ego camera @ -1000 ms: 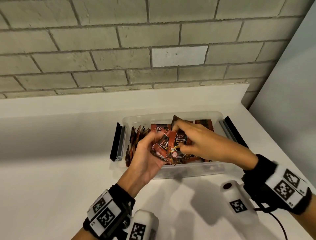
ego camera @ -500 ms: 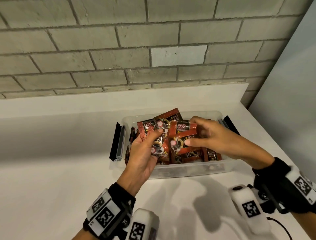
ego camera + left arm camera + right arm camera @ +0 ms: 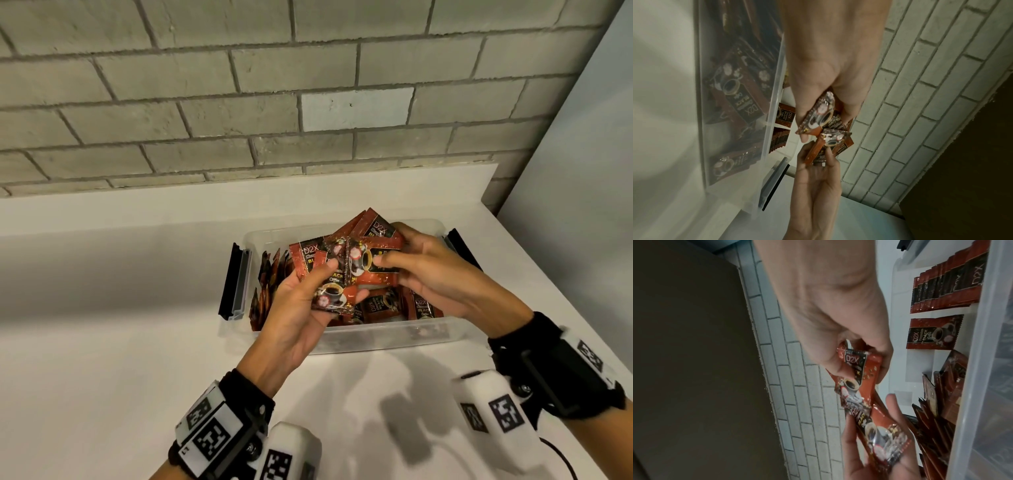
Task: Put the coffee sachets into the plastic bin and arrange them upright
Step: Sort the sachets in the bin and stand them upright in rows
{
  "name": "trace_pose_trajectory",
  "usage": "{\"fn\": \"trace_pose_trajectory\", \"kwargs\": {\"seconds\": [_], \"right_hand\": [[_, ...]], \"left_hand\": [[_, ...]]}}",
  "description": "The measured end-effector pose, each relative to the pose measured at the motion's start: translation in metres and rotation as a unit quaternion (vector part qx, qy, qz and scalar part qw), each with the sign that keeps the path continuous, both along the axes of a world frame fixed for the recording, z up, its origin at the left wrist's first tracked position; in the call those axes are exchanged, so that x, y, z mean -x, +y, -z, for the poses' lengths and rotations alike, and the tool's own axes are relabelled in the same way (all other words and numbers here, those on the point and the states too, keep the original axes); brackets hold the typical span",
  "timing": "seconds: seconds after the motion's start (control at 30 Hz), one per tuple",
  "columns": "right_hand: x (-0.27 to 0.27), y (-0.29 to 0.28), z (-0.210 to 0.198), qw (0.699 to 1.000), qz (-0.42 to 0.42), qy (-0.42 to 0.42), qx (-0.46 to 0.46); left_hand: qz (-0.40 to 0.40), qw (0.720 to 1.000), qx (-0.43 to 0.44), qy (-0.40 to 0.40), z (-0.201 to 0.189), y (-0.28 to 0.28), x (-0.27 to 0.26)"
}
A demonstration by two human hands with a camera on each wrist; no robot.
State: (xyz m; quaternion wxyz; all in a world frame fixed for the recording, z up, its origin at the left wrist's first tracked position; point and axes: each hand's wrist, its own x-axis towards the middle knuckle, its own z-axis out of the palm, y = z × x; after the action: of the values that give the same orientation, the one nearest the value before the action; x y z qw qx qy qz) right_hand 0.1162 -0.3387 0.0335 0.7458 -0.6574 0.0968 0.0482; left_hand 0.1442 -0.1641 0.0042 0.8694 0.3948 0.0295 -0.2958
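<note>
a: where was the plastic bin (image 3: 346, 337)?
b: on the white tabletop (image 3: 102, 342), at twelve o'clock.
a: the hands?
b: left hand (image 3: 298, 308) and right hand (image 3: 431, 274) both gripped a fan of coffee sachets (image 3: 349, 263) above it.

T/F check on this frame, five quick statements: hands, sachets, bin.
1. Both hands hold coffee sachets above the bin. True: the left hand and right hand both grip the held sachets.
2. The plastic bin is empty. False: sachets lie inside it, some flat.
3. A row of sachets stands on edge at the bin's left end. True.
4. The bin's lid is closed. False: the top is open, and no lid is on it.
5. The right hand rests flat on the counter. False: it is raised over the bin, fingers pinching a sachet.
</note>
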Motion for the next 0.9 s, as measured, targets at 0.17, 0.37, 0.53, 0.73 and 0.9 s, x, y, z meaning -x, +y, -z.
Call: {"fn": "trace_pose_trajectory", "kwargs": {"seconds": [0.17, 0.37, 0.53, 0.73, 0.9], "right_hand": [[0.001, -0.009, -0.008, 1.000, 0.020, 0.003, -0.007], [0.012, -0.006, 0.002, 0.993, -0.070, 0.063, 0.076], [0.014, 0.001, 0.007, 0.991, -0.079, 0.064, 0.091], [0.010, -0.001, 0.002, 0.993, -0.070, 0.037, 0.084], [0.005, 0.001, 0.000, 0.984, -0.112, 0.026, 0.138]], "left_hand": [[0.001, 1.000, 0.017, -0.008, 0.004, 0.008, -0.002], [-0.035, 0.998, 0.007, -0.047, 0.005, 0.004, 0.000], [-0.034, 0.998, -0.003, -0.048, 0.004, 0.003, 0.004], [-0.015, 0.999, -0.007, -0.041, 0.002, 0.006, 0.003], [0.089, 0.982, -0.121, -0.110, 0.003, 0.007, 0.007]]}}
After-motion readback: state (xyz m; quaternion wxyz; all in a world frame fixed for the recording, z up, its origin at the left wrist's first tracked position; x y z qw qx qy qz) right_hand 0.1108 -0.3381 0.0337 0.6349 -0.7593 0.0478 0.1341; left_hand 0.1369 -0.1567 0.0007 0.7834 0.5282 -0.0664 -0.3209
